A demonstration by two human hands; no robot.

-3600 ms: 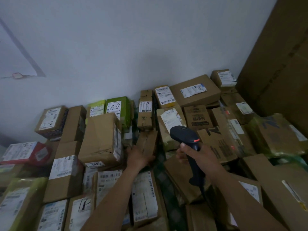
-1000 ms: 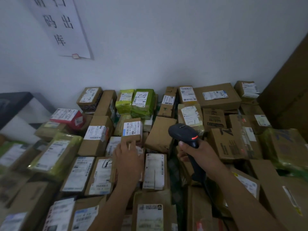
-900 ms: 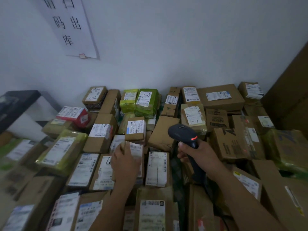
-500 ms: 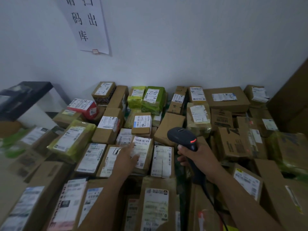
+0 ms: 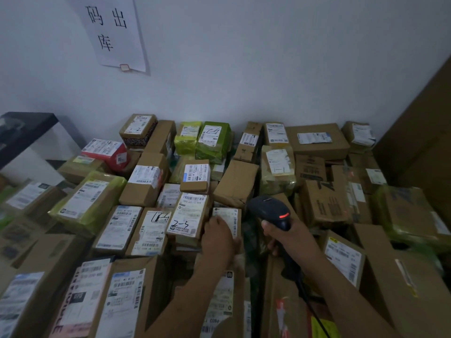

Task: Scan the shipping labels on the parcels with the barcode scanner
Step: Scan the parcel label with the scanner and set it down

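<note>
Several cardboard parcels with white shipping labels cover the whole surface. My right hand (image 5: pixel 290 236) grips the handle of a black barcode scanner (image 5: pixel 269 211) whose red light glows; its head points forward over the pile. My left hand (image 5: pixel 218 236) rests on a small parcel with a white label (image 5: pixel 230 217) in the middle of the pile, beside a parcel marked "2-3" (image 5: pixel 188 217). The hand covers the lower part of that label, and how its fingers lie is hidden.
A white wall with a paper sign (image 5: pixel 114 32) stands behind the pile. A black table edge (image 5: pixel 24 128) is at the far left. A tall brown cardboard sheet (image 5: pixel 419 147) leans at the right. Green-wrapped parcels (image 5: pixel 213 142) lie near the wall.
My left hand moved right from the parcel marked "2-3" onto the small labelled parcel beside it. The scanner hand stayed about where it was. The view shifted a little.
</note>
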